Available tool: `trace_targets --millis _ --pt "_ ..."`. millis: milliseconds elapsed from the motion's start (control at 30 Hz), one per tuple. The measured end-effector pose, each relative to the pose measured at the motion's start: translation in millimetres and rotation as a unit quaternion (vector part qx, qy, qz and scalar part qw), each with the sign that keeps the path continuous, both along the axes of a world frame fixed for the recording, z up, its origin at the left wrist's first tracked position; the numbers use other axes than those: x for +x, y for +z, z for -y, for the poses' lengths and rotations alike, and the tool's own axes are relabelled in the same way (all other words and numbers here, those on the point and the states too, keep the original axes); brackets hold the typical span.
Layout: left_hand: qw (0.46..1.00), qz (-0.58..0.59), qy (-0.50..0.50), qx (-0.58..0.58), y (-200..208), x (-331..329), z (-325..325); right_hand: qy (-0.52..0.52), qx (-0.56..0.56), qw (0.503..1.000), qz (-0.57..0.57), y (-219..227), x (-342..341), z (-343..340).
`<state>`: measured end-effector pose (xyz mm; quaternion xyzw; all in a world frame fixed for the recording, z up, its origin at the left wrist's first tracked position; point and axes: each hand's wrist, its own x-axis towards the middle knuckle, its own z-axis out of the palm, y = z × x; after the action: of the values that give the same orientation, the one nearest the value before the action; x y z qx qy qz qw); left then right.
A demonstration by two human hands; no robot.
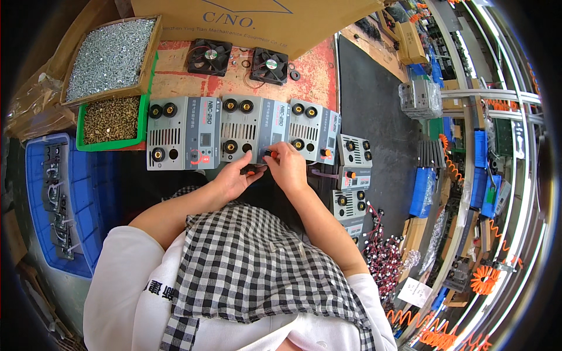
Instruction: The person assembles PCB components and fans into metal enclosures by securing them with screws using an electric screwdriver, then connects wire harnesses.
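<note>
Three grey machine front panels lie side by side near the table's front edge. My right hand (288,167) is closed in a pinch on a small black knob (269,154) at the lower right of the middle panel (239,130). Close by, my left hand (235,179) is curled at that panel's near edge, with a small orange-and-black knob (252,173) at its fingers. The right panel (302,130) carries an orange-tipped knob. On the left panel (168,136), a red-marked dial area shows at the lower right. Black round sockets sit on each panel.
A carton tray of silver screws (111,55) and a green bin of brass fittings (112,120) stand at left. Below is a blue crate (88,234). Two black fans (209,57) lie behind the panels. More panels (355,151) and bundled wires (383,251) are at right.
</note>
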<state>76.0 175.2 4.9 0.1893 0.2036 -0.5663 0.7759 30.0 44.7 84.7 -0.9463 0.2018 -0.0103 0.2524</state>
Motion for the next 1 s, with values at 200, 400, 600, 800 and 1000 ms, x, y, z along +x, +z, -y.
trace_targets --millis 200,400,600,800,1000 --pt "1.0 0.0 -0.002 0.007 4 0 1 0.063 -0.068 0.996 -0.015 0 7 1" --pt "1.0 -0.003 0.006 0.02 6 2 3 0.089 -0.108 0.989 -0.051 1 14 1" --pt "1.0 -0.002 0.011 0.015 6 3 6 0.015 -0.019 1.0 -0.02 1 15 5" --pt "1.0 -0.01 0.018 0.004 10 5 5 0.016 -0.034 0.999 0.015 -1 13 4" --pt "0.999 -0.003 0.028 0.014 15 5 7 0.03 -0.063 0.997 0.011 1 18 3"
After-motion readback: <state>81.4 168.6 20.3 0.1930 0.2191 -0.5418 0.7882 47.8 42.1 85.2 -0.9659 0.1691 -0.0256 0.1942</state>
